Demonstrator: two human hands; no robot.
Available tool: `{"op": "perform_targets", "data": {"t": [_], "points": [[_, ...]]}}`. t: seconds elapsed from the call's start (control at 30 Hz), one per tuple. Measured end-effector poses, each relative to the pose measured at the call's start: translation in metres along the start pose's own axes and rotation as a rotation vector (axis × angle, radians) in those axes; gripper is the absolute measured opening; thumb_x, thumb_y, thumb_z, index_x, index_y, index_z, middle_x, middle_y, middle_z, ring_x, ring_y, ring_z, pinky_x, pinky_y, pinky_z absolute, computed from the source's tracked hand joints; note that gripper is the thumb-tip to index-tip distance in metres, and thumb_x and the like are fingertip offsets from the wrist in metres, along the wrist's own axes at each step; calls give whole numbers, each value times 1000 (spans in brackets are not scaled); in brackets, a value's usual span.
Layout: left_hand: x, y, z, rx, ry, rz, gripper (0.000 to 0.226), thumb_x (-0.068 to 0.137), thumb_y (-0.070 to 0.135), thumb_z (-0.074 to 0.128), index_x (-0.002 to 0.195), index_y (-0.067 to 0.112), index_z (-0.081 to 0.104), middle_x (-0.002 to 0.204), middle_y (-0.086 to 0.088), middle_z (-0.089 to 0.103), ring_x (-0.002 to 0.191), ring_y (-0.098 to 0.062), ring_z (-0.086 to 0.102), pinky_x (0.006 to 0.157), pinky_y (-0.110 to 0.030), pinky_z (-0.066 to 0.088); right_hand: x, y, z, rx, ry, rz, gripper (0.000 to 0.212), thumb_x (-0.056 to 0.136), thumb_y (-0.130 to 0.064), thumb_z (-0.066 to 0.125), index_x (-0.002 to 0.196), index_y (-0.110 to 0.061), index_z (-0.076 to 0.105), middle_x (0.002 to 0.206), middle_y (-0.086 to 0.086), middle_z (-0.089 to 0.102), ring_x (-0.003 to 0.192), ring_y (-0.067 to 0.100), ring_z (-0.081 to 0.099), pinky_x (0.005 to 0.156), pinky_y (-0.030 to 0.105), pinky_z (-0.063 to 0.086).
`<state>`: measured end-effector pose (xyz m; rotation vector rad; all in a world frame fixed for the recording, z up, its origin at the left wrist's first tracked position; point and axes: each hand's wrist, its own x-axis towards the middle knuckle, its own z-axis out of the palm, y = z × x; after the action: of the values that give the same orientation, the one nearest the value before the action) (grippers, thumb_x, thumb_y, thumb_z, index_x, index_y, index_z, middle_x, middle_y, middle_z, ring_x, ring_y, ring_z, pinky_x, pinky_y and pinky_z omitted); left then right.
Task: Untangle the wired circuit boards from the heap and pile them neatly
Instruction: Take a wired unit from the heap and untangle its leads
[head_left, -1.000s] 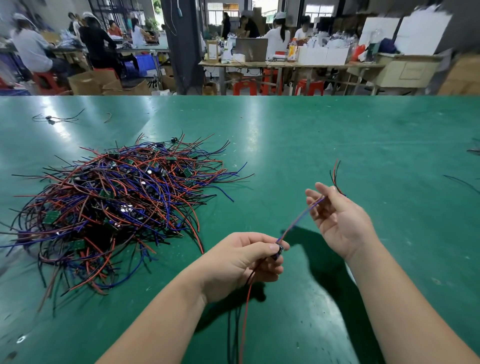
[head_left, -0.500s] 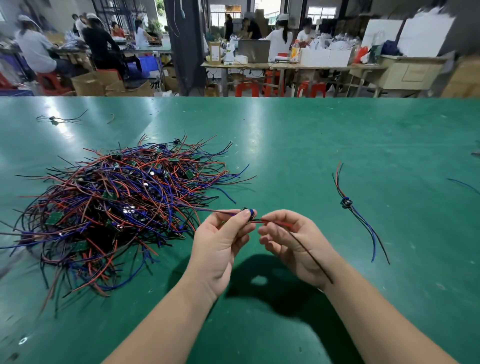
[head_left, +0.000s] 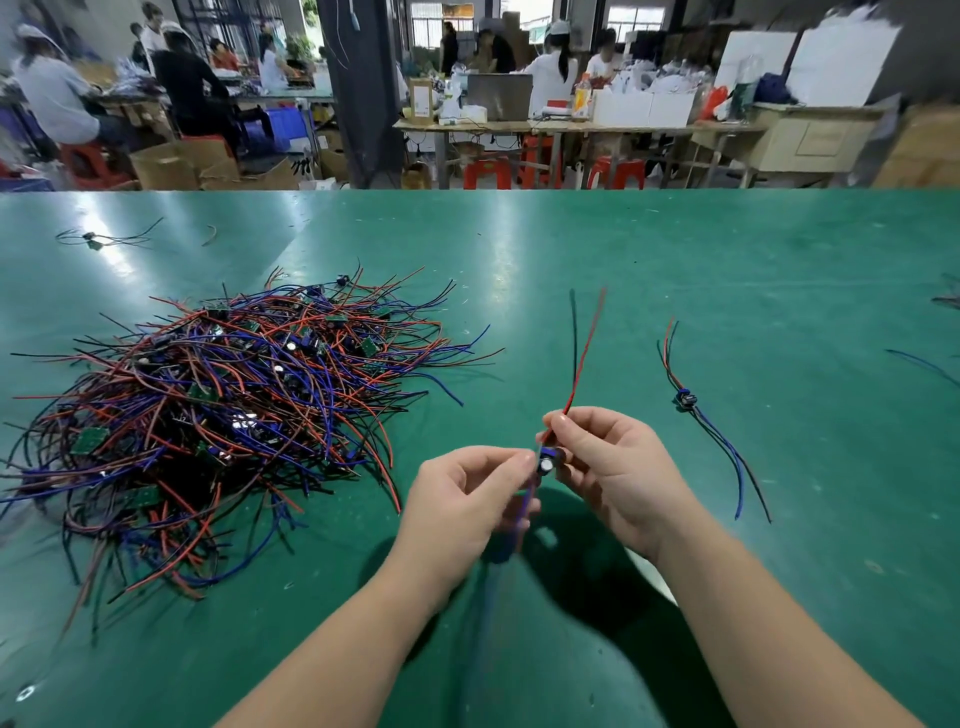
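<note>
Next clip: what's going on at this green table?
A person holds one wired circuit board above the table, both hands pinching it: the left hand beside the board, the right hand on its red wire. The tangled heap lies to the left. One separated board lies alone on the right.

Dangling blue wires (head_left: 525, 501) are motion-blurred; the heap (head_left: 208, 415) runs past the left edge.

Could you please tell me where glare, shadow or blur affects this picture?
Head view: glare streaks the green table at left and centre; a shadow lies beneath the left hand and right hand; the blue wires of the held board are motion-blurred; the heap is sharp.
</note>
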<state>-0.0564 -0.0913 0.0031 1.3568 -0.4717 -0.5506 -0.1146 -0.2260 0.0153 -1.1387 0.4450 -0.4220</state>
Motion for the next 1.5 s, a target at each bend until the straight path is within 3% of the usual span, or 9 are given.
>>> {"op": "perform_targets", "data": {"t": [0.07,0.2,0.43,0.73,0.93,1.03,1.23,1.4,1.5], "points": [[-1,-2,0,59,1,-20,19,69,33,75,68,13,75,68,-8,71,57,-17,66,50,-24,53,0,2,1,-105,12,-17,10,83,-6,66,74,-6,62,63,6,65,48,8,54,47,16,45],[-4,-3,1,36,-44,-141,16,76,20,76,71,5,74,60,-12,66,48,-13,61,44,-18,47,-2,6,2,-152,-61,17,7,74,-8,71,71,-8,64,61,4,63,50,8,54,48,16,43],[-4,4,4,-90,-101,-224,31,69,36,69,71,5,71,68,-14,70,57,-19,69,48,-22,53,-4,-2,-1,-172,-107,120,7,55,-14,75,58,-12,69,57,1,62,47,8,53,48,17,42],[-11,0,12,-62,-263,-296,31,64,39,75,70,9,71,73,-15,72,62,-19,69,52,-22,53,22,-23,-46,318,352,162,12,83,-6,67,76,-10,59,51,-1,61,41,2,54,39,10,41],[-8,-4,5,-10,-279,-320,40,60,48,75,77,12,76,79,-6,73,70,-17,66,59,-24,55,26,-21,-50,404,587,-64,15,86,-2,66,77,-5,55,56,5,61,43,7,62,44,13,47],[-1,-4,4,-78,-118,-278,37,61,44,74,79,12,78,62,0,55,52,-7,52,52,-18,48,18,-21,-42,274,572,-136,16,89,-3,61,82,-9,49,76,8,53,48,14,63,45,17,48],[6,-5,3,-276,7,-284,26,68,36,68,68,10,72,56,0,49,46,-7,45,52,-21,45,-11,-1,0,-527,-62,-202,16,71,-18,81,71,-12,67,61,9,67,54,18,63,54,29,54],[8,-2,3,-81,30,-182,36,97,31,47,88,8,72,78,-5,69,60,-11,60,57,-30,55,-11,7,10,-703,102,-367,26,78,0,71,80,-26,68,66,2,70,60,19,67,64,39,58],[9,2,-1,152,53,-78,38,100,32,41,100,12,73,95,-4,71,86,-20,63,86,-46,53,-12,8,15,-752,72,-389,22,77,-7,72,75,-29,71,71,-10,73,65,9,69,68,31,58]]}}
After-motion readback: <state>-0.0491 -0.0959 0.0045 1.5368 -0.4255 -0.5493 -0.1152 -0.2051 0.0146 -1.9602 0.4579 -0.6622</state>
